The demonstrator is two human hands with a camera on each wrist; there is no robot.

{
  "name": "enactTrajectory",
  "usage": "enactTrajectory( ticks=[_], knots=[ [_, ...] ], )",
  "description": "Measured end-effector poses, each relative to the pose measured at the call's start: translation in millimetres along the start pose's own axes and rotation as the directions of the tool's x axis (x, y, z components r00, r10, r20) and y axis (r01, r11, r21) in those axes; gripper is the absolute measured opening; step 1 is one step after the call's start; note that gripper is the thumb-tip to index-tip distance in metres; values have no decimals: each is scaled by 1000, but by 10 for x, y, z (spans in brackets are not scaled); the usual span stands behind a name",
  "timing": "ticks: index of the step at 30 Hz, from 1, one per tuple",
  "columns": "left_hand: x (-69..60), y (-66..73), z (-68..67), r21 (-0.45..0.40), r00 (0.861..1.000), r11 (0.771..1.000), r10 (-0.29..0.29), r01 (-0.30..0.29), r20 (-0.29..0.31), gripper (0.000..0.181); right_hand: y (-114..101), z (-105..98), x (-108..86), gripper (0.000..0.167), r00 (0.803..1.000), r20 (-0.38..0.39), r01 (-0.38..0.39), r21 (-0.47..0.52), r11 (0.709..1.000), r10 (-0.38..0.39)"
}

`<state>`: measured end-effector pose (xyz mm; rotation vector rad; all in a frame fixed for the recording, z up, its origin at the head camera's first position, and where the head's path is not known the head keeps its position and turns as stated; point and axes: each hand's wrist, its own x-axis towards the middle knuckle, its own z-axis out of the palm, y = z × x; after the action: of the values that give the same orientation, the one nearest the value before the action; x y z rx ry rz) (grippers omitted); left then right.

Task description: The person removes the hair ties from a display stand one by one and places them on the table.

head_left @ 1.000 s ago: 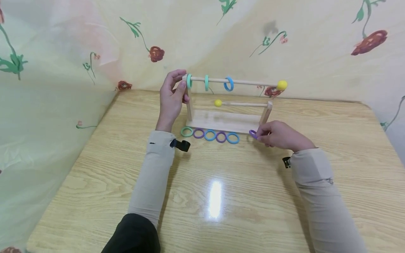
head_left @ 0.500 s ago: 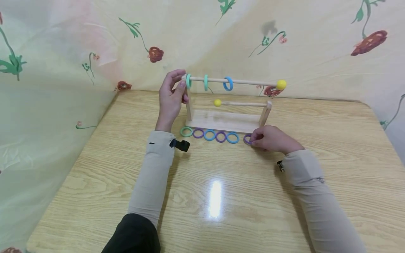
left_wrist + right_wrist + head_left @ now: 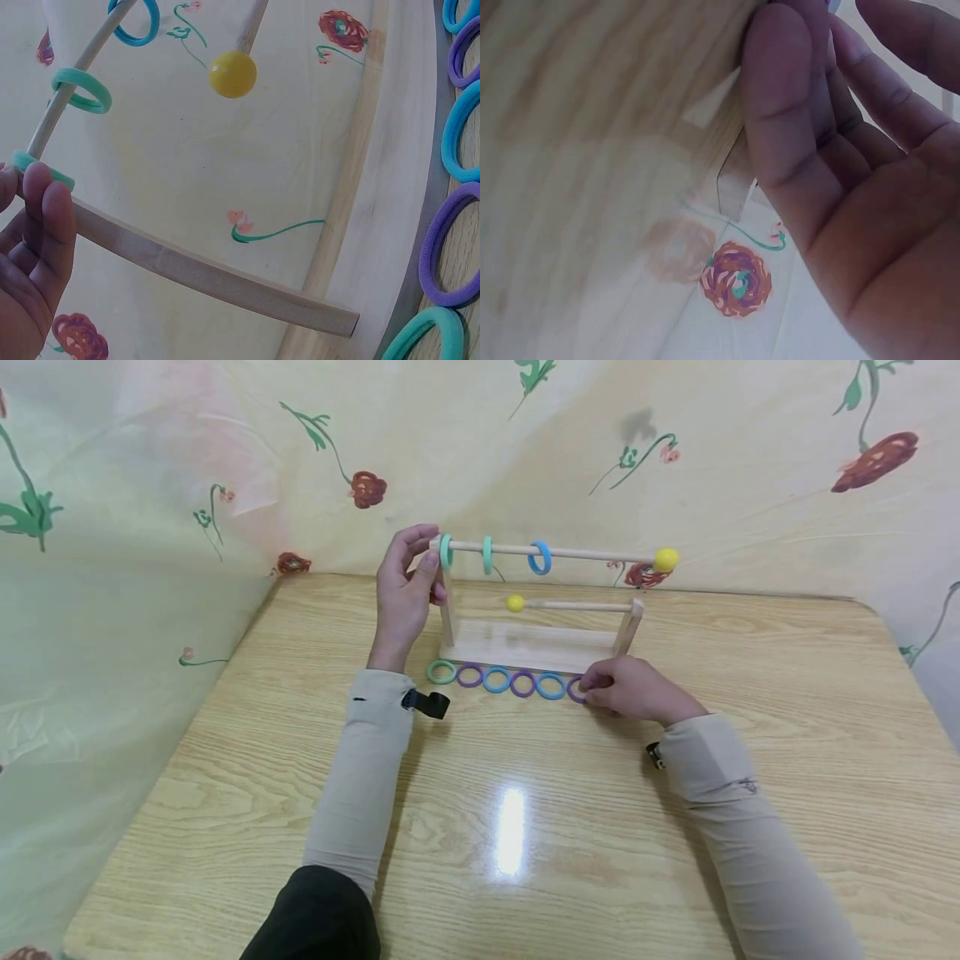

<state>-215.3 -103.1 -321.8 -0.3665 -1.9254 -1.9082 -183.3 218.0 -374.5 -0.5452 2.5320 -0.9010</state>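
My left hand (image 3: 405, 593) grips the top of the left post of a wooden rack (image 3: 532, 646), beside a mint ring (image 3: 446, 552) at that end of the upper rod. Another mint ring (image 3: 487, 556) and a blue ring (image 3: 539, 558) hang farther along the rod. In front of the base lies a row of rings: green (image 3: 442, 672), purple (image 3: 470, 675), blue (image 3: 497, 680), purple (image 3: 523, 683) and blue (image 3: 551, 686). At its right end my right hand (image 3: 633, 691) pinches a purple ring (image 3: 574, 690) on the table, partly hidden by the fingers.
The upper rod ends in a yellow ball (image 3: 666, 560) at the right. A shorter lower rod (image 3: 577, 606) from the right post carries a yellow ball (image 3: 514, 603). Flowered sheeting (image 3: 465, 443) hangs behind the wooden table (image 3: 450, 827).
My right hand has moved left with the purple ring, bringing it down flat on the table beside the blue ring at the row's end. The left hand stays on the post.
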Motion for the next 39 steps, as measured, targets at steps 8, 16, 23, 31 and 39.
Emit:
enactTrajectory(
  ticks=[8, 16, 23, 31, 39],
  knots=[
    [-14, 3, -7, 3, 1000, 1000, -18, 18, -8, 29, -41, 25, 10, 15, 1000, 21, -3, 63, 998, 2],
    [-20, 0, -9, -1, 1000, 1000, -24, 24, -9, 29, -64, 38, 5, 14, 999, 32, 0, 89, 996, -3],
    [-20, 10, -6, -1, 999, 999, -34, 34, -13, 30, -55, 27, -3, 14, 999, 31, 3, 78, 997, -5],
    [-12, 11, -3, -4, 999, 999, -39, 39, -14, 29, -62, -111, -59, 15, 1000, -20, 24, 81, 996, -22],
    [-13, 24, -1, 3, 999, 999, -38, 38, -16, 30, -268, -335, -160, 22, 985, -165, 82, 217, 973, -46]
  ],
)
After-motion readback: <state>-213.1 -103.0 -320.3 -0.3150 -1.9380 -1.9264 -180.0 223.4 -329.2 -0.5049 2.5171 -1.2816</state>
